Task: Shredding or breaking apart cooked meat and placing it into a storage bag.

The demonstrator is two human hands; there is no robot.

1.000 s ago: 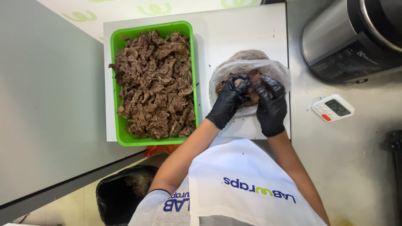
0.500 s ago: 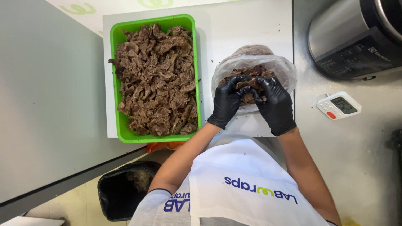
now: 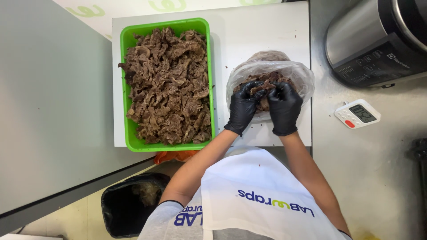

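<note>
Both of my hands wear black gloves and meet inside the mouth of a clear plastic bag (image 3: 297, 74) on the white cutting board (image 3: 260, 33). My left hand (image 3: 243, 107) and my right hand (image 3: 283, 106) each pinch the same clump of brown shredded cooked meat (image 3: 263, 87) in the bag. Left of the bag stands a green rectangular tray (image 3: 127, 138), heaped with more of the same shredded meat (image 3: 168, 84).
A steel appliance with a dark button panel (image 3: 378, 40) stands at the upper right. A small white digital timer (image 3: 358, 114) lies on the steel counter to the right. A bin with a black liner (image 3: 129, 202) sits below the counter edge. A grey surface (image 3: 49, 102) fills the left.
My hands have drawn closer together inside the bag, gathering the meat between the fingers. The tray and timer have kept their places on the counter.
</note>
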